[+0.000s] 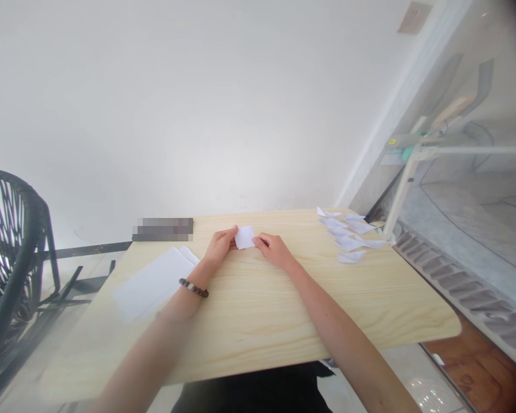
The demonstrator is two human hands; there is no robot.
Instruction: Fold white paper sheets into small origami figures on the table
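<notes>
A small white piece of folded paper (245, 237) is held between my two hands above the middle of the table. My left hand (221, 245) grips its left edge, thumb on top and fingers behind. At the lower right edge, my right hand (272, 248) pinches the paper between thumb and fingers. To the left, partly behind my left forearm, lies a stack of white paper sheets (157, 281). Several folded white paper boats (347, 243) sit in a cluster at the right side of the table.
The light wooden table (258, 321) stands against a white wall and has rounded corners. A blurred-out dark box (163, 229) is at the back left. A dark woven chair (15, 258) is on the left, and a white metal frame (402, 195) on the right.
</notes>
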